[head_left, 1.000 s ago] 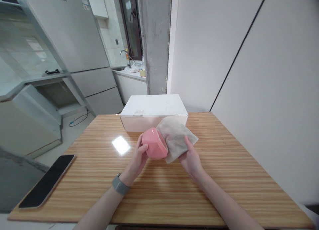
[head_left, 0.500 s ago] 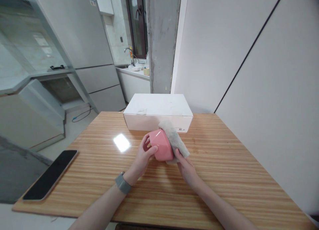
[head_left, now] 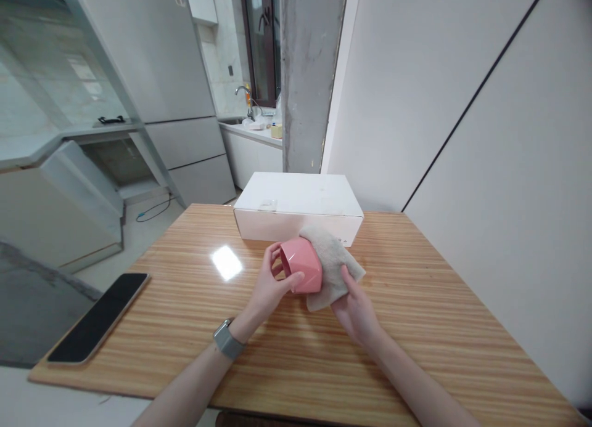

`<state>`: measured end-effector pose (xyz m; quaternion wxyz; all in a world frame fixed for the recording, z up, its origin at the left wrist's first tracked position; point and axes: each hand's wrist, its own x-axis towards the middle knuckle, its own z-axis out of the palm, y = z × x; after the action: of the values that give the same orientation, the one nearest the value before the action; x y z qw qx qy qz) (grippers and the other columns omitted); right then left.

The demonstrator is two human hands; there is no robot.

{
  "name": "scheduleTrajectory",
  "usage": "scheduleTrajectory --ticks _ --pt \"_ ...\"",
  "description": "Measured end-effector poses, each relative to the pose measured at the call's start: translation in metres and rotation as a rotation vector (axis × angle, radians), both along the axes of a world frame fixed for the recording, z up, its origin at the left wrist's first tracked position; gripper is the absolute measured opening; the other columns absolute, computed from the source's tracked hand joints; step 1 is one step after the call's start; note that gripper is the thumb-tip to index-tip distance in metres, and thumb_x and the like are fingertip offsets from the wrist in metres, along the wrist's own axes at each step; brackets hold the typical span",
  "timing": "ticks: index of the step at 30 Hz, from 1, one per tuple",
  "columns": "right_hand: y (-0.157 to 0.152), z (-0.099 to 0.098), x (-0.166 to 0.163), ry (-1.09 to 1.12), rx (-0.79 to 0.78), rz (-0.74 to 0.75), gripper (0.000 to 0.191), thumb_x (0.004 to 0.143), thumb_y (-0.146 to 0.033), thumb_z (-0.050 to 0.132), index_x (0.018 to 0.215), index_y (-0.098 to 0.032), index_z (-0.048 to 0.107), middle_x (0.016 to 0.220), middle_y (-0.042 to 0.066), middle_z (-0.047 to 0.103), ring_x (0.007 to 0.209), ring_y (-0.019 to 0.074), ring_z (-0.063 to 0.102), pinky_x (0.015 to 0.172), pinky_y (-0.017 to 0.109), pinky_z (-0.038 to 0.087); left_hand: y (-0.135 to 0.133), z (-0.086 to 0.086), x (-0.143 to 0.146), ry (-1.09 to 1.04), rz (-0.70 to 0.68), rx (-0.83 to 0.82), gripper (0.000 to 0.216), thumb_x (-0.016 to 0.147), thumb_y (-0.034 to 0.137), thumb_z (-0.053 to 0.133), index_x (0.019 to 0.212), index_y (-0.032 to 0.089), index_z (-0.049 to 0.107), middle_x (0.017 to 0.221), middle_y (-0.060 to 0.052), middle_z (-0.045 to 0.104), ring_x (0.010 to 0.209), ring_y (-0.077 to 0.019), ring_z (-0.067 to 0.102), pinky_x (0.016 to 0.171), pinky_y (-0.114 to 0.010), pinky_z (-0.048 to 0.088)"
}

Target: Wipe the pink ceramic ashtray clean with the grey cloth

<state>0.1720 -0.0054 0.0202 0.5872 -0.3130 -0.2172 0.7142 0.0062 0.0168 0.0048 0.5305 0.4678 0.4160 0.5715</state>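
Observation:
My left hand (head_left: 271, 286) grips a pink faceted cup (head_left: 303, 270) by its rim, held on its side just above the wooden table (head_left: 416, 316) with the mouth turned left. My right hand (head_left: 356, 310) holds a beige cloth (head_left: 330, 260) pressed against the cup's right side and bottom. A grey watch sits on my left wrist. Both hands are over the middle of the table, just in front of a white box (head_left: 298, 205).
A black phone (head_left: 99, 319) lies face up near the table's left front edge. The white box stands at the far edge. A white wall runs close along the right. Beyond the table are a grey fridge, a concrete pillar and a kitchen counter with a tap.
The cup has been turned in my left hand so its mouth now faces left. The cloth has shifted round the cup's side and spread out again.

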Motion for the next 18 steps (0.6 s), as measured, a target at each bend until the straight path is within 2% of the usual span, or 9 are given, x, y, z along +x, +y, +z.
scheduleTrajectory --ticks 3,6,10,13,16,18 --pt "0.004 0.003 0.003 0.023 -0.017 -0.019 0.04 0.075 -0.048 0.073 0.107 -0.025 0.071 0.113 0.003 0.075 0.127 0.0276 0.054 0.109 0.044 0.041 -0.003 0.005 0.0 0.01 -0.105 -0.024 0.093 0.05 0.028 0.089 0.128 0.029 0.039 0.142 -0.013 0.041 0.108 -0.0285 0.059 0.078 -0.039 0.056" --pt "0.006 0.005 0.004 0.051 -0.027 -0.039 0.035 0.077 -0.045 0.072 0.106 -0.025 0.071 0.111 0.002 0.075 0.126 0.0262 0.055 0.109 0.041 0.041 -0.006 0.01 0.002 0.071 -0.133 -0.025 0.097 0.05 0.026 0.089 0.132 0.029 0.037 0.144 -0.014 0.039 0.115 -0.0319 0.055 0.076 -0.041 0.058" --pt "0.004 0.003 0.002 0.095 -0.045 0.002 0.033 0.083 -0.043 0.066 0.11 -0.023 0.07 0.111 0.003 0.075 0.123 0.0261 0.058 0.107 0.042 0.043 -0.01 0.012 0.005 0.297 0.03 0.091 0.091 0.054 0.032 0.088 0.132 0.026 0.042 0.132 -0.012 0.048 0.117 -0.0317 0.054 0.092 -0.048 0.051" --pt "0.002 0.002 -0.002 0.134 -0.057 0.036 0.032 0.088 -0.04 0.06 0.114 -0.022 0.068 0.114 0.004 0.074 0.122 0.025 0.059 0.106 0.041 0.044 -0.011 0.01 0.006 0.417 0.184 0.19 0.099 0.054 0.034 0.088 0.138 0.026 0.037 0.131 -0.01 0.048 0.123 -0.0317 0.049 0.104 -0.05 0.042" --pt "0.002 0.004 -0.004 0.147 -0.091 0.046 0.031 0.09 -0.038 0.057 0.113 -0.021 0.068 0.114 0.004 0.074 0.122 0.0242 0.059 0.105 0.038 0.045 -0.012 0.009 0.007 0.398 0.218 0.233 0.107 0.055 0.033 0.087 0.143 0.027 0.027 0.134 -0.01 0.047 0.125 -0.0306 0.049 0.105 -0.048 0.04" --pt "0.003 0.004 -0.003 0.148 -0.105 0.047 0.03 0.091 -0.038 0.055 0.112 -0.021 0.068 0.111 0.004 0.075 0.121 0.0244 0.059 0.104 0.038 0.046 -0.013 0.01 0.006 0.393 0.214 0.251 0.108 0.055 0.032 0.087 0.144 0.028 0.026 0.135 -0.01 0.048 0.124 -0.0297 0.05 0.105 -0.047 0.041"
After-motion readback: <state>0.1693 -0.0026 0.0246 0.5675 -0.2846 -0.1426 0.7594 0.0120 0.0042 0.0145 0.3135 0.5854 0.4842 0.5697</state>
